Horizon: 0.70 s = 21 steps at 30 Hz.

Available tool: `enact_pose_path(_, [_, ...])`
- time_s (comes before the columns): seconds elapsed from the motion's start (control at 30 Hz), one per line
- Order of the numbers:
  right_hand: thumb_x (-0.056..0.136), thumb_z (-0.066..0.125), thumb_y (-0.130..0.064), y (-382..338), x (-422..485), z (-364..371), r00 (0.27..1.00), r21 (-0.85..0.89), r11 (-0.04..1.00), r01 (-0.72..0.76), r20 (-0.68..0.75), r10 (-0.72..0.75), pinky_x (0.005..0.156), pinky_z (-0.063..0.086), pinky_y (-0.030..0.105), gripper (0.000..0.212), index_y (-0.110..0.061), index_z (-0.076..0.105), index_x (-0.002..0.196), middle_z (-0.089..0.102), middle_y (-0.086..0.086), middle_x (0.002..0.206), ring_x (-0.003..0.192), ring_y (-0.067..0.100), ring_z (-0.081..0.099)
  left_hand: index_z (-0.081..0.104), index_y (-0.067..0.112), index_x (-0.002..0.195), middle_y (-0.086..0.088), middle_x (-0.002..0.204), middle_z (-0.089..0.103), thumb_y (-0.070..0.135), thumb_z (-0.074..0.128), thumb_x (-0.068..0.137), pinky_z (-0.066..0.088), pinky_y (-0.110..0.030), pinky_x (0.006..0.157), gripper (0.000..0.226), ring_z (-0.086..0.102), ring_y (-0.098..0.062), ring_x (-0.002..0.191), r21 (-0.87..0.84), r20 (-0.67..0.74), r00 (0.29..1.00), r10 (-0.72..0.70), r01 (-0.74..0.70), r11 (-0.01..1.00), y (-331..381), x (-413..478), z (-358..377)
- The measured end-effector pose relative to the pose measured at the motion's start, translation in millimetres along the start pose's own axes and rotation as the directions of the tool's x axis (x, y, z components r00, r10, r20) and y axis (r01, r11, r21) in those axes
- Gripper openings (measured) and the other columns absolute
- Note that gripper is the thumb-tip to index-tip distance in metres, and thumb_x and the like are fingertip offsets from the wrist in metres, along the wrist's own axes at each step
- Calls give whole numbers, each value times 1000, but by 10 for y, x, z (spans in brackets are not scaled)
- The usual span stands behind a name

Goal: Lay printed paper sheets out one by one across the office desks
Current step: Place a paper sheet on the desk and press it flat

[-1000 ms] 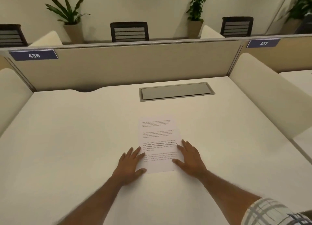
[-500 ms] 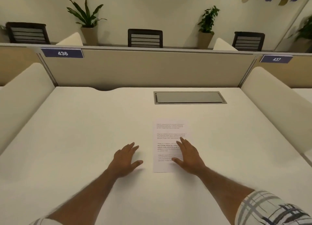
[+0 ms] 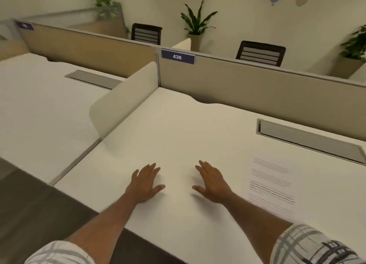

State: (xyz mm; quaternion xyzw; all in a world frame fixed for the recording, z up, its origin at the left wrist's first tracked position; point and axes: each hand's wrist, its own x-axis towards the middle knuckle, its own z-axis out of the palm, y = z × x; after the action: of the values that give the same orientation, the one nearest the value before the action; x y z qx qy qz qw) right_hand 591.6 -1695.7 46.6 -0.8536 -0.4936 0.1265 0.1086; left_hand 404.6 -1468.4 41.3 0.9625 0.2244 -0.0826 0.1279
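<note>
Extending flat past desk [image 3: 178,125] edge: left hand [image 3: 145,181], right hand [image 3: 213,184]; sheet [image 3: 271,186] apart.

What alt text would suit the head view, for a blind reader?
The left hand and right hand are spread open, empty, low over a white desk. A printed sheet lies flat to their right. Behind stands a partition labelled 436.

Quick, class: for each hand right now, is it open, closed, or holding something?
Left hand: open, fingers straight, holding nothing.
Right hand: open, fingers straight, holding nothing, apart from the printed sheet.
</note>
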Motion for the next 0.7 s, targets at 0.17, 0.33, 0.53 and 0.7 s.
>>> enact_pose_path(0.17, [90, 40, -65, -666, 486, 153, 988, 39, 988, 152, 20, -153, 121, 11, 39, 81, -20, 20, 155, 8, 2, 165, 152, 20, 5, 10, 25, 156, 4, 165, -1, 88, 0, 67, 2, -47, 120, 109, -1, -16, 152, 32, -39, 976, -213, 215, 976, -500, -718, -116])
enact_pose_path(0.33, [92, 42, -64, -1651, 810, 416, 940, 48, 944, 327, 87, -331, 122, 12, 42, 78, -23, 20, 155, 7, 0, 165, 152, 21, 6, 10, 24, 156, 0, 165, -1, 67, 33, 92, 0, -52, 121, 80, -2, -19, 152, 18, -132, 899, -419, 424, 905, -1043, -1473, -173])
enact_pose_path(0.53, [85, 32, -78, -2694, 1103, 693, 874, 43, 885, 463, 144, -464, 123, 11, 47, 85, -32, 15, 154, 3, -5, 165, 152, 20, 5, 12, 26, 156, -2, 165, -1, 80, 22, 83, -1, -55, 120, 91, -3, -21, 152, -17, -212, 779, -590, 601, 799, -1782, -2082, -138])
enact_pose_path(0.7, [78, 23, -89, -3568, 1502, 984, 854, 37, 866, 499, 151, -499, 121, 1, 48, 94, -35, 11, 154, -2, -5, 165, 152, 18, -3, 7, 29, 156, -1, 165, -7, 96, 8, 66, -5, -59, 118, 112, -9, -20, 152, -89, -218, 723, -656, 654, 751, -2592, -2379, -108])
